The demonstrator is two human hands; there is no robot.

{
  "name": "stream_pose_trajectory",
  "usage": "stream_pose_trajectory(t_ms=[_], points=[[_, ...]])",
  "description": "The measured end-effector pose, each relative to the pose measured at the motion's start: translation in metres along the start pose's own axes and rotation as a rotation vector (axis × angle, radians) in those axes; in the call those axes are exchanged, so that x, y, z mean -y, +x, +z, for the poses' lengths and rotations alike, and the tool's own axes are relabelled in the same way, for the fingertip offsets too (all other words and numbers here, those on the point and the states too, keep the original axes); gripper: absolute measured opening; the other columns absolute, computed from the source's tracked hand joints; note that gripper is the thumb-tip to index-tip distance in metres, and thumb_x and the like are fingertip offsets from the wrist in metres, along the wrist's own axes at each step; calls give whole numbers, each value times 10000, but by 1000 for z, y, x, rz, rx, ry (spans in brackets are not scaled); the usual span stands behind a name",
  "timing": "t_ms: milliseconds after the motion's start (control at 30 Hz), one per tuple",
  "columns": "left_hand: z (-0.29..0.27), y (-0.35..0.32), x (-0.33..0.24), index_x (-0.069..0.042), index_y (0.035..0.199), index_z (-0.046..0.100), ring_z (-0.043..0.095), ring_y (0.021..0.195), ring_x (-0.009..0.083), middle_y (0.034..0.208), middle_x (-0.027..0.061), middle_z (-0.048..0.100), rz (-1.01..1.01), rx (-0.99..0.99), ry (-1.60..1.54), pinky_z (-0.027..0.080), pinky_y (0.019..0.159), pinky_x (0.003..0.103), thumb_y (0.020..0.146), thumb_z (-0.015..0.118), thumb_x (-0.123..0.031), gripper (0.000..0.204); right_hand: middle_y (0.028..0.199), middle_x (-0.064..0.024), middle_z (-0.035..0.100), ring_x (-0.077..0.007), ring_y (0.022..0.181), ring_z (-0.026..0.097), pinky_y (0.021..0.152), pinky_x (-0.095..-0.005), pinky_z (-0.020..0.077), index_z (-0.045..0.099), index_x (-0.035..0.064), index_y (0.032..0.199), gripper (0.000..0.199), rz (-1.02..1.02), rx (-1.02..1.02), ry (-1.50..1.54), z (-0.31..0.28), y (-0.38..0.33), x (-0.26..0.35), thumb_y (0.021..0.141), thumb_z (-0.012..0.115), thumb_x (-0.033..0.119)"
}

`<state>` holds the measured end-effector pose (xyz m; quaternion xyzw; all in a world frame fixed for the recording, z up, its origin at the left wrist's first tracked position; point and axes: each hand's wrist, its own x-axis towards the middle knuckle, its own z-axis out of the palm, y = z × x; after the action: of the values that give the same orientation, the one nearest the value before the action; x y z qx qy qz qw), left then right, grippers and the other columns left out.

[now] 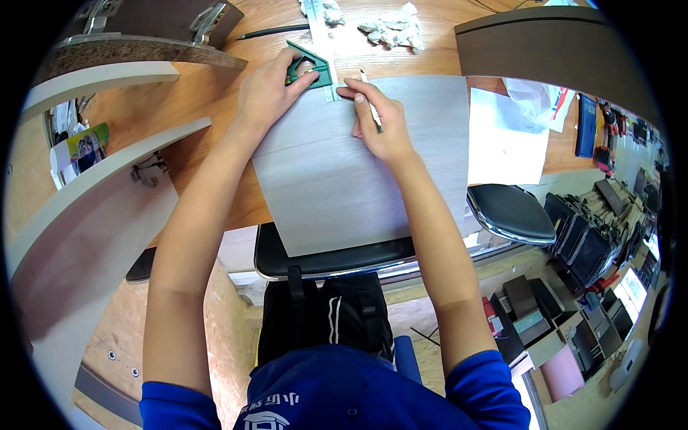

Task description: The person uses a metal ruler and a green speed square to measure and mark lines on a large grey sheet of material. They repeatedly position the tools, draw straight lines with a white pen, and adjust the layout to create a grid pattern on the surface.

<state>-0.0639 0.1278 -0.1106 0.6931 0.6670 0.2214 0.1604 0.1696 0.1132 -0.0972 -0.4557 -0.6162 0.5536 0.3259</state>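
A blue shirt (351,390), cut off by the lower edge, is nearest, its white print only partly in view. Beyond it, a grey panel (358,172) lies flat on a wood-grain table (430,64), its near edge overlapping a black seat (337,259). The left hand (264,94) grips a green-headed square (323,74) at the panel's far edge; some of its fingertips are hard to make out. The square's ruler (317,32), whitened by glare, runs out of the top edge. The right hand (383,125), just beside the ruler's near end, holds a slim white pen or pencil (375,116) between its fingers, which partly hide it; I cannot tell which it is.
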Motion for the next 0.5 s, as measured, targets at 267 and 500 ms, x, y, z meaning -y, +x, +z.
stream_pose_trajectory(t_ms=[267, 500], points=[[0, -1, 2, -118, 1069, 682, 720, 808, 314, 893, 78, 740, 82, 37, -28, 558, 667, 428, 829, 812, -512, 479, 1131, -122, 772, -130, 590, 668, 558, -276, 569, 613, 2, 1327, 280, 97, 29, 103, -9, 2, 0, 1088, 519, 114], [-4, -5, -1, -33, 991, 688, 691, 894, 309, 984, 121, 717, 3, 112, -126, 549, 768, 399, 800, 870, -413, 463, 1108, -141, 770, -137, 635, 688, 611, -275, 590, 625, -25, 1296, 276, 131, -16, 223, -9, 1, -1, 1085, 523, 120]])
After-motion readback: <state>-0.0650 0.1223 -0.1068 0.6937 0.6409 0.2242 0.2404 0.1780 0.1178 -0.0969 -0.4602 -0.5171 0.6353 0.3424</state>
